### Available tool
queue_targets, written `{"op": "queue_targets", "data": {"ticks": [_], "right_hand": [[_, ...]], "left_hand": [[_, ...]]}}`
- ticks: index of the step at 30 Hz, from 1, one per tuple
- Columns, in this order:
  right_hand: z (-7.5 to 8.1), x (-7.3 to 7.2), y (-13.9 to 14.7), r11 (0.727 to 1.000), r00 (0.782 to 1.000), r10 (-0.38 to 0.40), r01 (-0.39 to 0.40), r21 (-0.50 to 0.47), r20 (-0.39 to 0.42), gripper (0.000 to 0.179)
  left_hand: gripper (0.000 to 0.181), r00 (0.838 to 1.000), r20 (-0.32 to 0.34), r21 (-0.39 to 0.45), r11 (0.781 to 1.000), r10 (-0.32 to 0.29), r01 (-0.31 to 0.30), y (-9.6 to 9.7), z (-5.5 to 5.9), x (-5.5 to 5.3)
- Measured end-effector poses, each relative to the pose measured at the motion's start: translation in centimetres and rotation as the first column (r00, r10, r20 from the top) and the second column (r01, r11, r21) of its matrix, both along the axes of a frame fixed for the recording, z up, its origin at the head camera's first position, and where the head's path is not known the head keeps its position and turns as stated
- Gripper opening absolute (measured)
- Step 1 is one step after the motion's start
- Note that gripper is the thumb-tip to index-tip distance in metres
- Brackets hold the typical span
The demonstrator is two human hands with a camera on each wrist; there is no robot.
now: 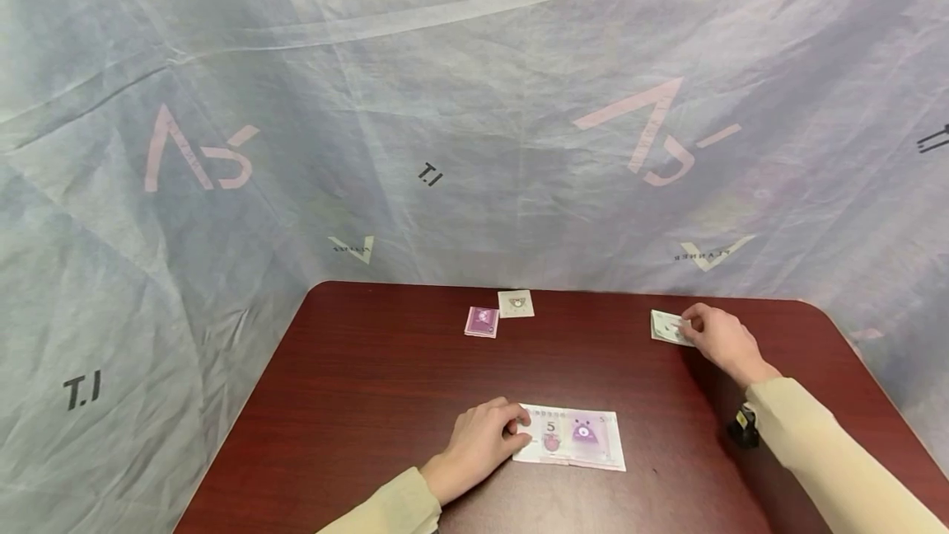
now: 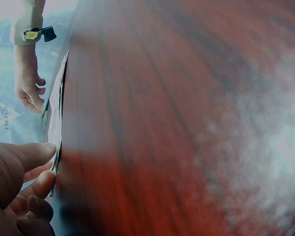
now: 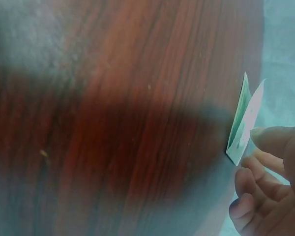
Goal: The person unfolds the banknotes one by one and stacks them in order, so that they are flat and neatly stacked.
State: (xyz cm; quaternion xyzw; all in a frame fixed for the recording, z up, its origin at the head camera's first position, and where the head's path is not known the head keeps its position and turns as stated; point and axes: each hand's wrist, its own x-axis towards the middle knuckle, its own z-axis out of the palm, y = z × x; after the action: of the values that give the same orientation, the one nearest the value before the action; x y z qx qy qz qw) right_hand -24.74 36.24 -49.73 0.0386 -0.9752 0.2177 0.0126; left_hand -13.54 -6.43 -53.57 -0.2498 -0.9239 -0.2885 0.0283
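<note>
Near the front of the table, my left hand (image 1: 480, 441) pinches the left end of flat purple-and-white play banknotes (image 1: 583, 439) marked 5. The left wrist view shows the thumb on top of the thin stack (image 2: 58, 110) and fingers at its edge. Farther back at the right, my right hand (image 1: 722, 340) holds a folded green-and-white banknote (image 1: 667, 326) between thumb and fingers. Its two halves spread apart in a V in the right wrist view, the thumb (image 3: 268, 140) touching the nearer half. How far the fingers reach behind it is hidden.
A folded purple note (image 1: 482, 321) and a pale folded note (image 1: 516, 303) lie side by side at the back of the dark red wooden table (image 1: 356, 386). Grey printed sheeting (image 1: 474, 105) hangs behind the table and along both sides.
</note>
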Motion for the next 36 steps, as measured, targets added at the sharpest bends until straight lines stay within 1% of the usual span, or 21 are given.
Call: {"op": "queue_targets", "data": {"ticks": [7,13,19,24,31,36], "right_hand": [[-0.23,-0.57,0.26,0.999,0.998,0.050,-0.050,-0.001,0.023,0.040],[-0.32,-0.59,0.39,0.999,0.999,0.033,-0.034,0.037,0.040,0.047],[-0.50,-0.32,0.51,0.999,0.998,-0.018,0.016,0.038,0.054,0.046],[-0.56,-0.16,0.51,0.999,0.999,-0.024,0.023,0.031,0.033,0.045],[-0.33,-0.02,0.51,0.998,0.998,-0.054,0.054,0.022,0.009,0.034],[-0.21,0.19,0.40,0.997,0.997,-0.075,0.075,0.005,0.033,0.031]], "left_hand": [[0.012,1.000,-0.004,0.000,1.000,-0.006,0.006,-0.01,0.00,0.05],[0.012,1.000,-0.005,-0.006,1.000,-0.006,0.006,0.02,-0.03,0.11],[0.013,1.000,-0.009,-0.010,1.000,-0.003,0.003,0.04,0.00,0.07],[0.012,1.000,-0.018,-0.011,1.000,0.001,-0.001,0.03,-0.08,0.07],[0.012,1.000,-0.031,-0.020,1.000,-0.001,0.001,0.05,-0.16,0.05],[0.012,0.999,-0.035,-0.022,1.000,-0.003,0.002,0.05,-0.17,0.03]]}}
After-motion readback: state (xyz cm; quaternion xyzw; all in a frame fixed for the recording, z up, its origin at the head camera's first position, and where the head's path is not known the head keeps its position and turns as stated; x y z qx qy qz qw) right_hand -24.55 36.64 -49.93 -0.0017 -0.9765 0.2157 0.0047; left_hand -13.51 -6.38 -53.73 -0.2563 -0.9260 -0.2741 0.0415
